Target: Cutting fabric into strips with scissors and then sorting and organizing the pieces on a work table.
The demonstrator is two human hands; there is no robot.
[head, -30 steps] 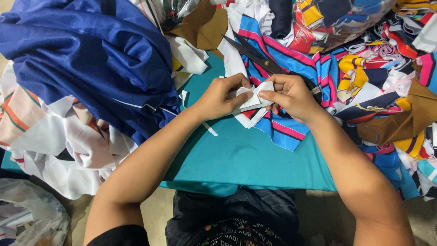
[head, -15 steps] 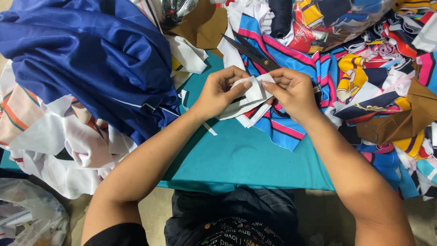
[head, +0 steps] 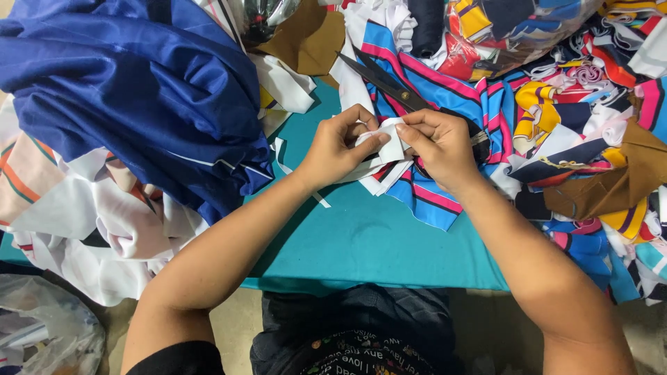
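Bench cover: a teal cloth lies spread over the bench, bare at the middle.
Blue fabric: a big heap of royal-blue cloth sits at the upper left.
Pale fabric: white pieces with orange stripes lie under and below the blue heap, hanging over the bench edge.
Scissors: dark, long-bladed scissors rest on a striped blue, pink and white piece.
Scraps: mixed yellow, navy, pink and white offcuts crowd the right side.
Brown cloth: one piece at the top, another at the right.
Bag: a clear plastic bag lies at the lower left, below the bench.
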